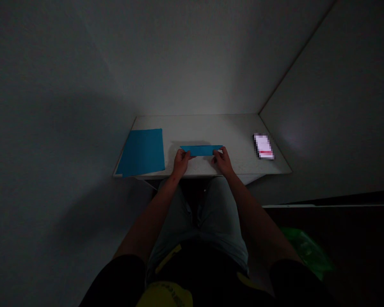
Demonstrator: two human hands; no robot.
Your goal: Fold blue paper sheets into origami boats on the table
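A narrow folded strip of blue paper lies on a small white table in front of me. My left hand pinches the strip's left end with curled fingers. At the strip's right end my right hand is closed on the paper, thumb and fingers pressed to it. A flat blue sheet of paper rests on the table's left side, apart from both hands.
A lit phone lies near the table's right edge. Grey walls close in on the left, back and right of the table. My legs are under the table's front edge. A green bag sits on the dark floor at right.
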